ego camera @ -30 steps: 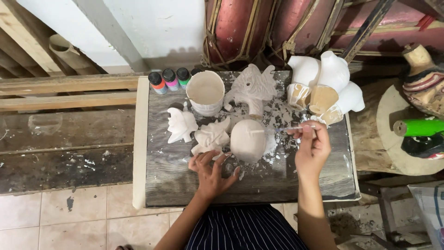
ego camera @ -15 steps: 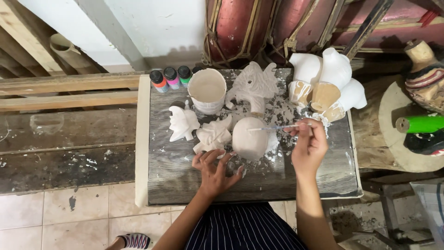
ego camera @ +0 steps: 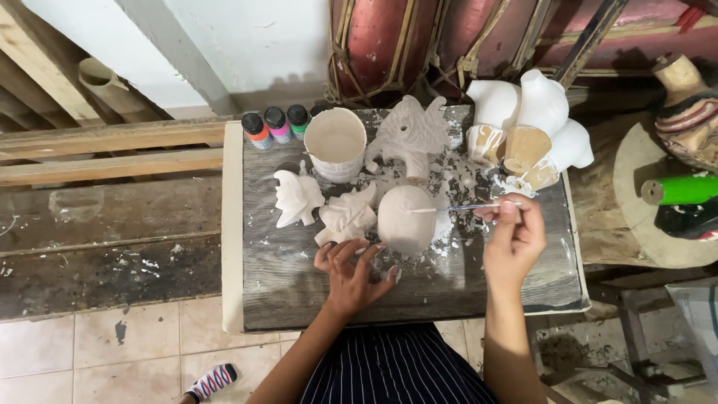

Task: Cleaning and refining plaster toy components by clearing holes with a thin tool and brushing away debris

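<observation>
Round unpainted white plaster figure [ego camera: 405,218] sat mid-desk, among white chips. Right hand [ego camera: 513,243] pinched a thin brush [ego camera: 467,208], its tip touching the figure's side; fingers closed on the handle. Left hand [ego camera: 351,271] rested spread on the grey wooden desk [ego camera: 284,292] just below the figure, holding nothing. Figure looked light, stiff, brittle and dusty; best cupped round its body. Its face was hidden; brush bristles too small to tell. Smaller white plaster figurine [ego camera: 345,217] lay just left.
</observation>
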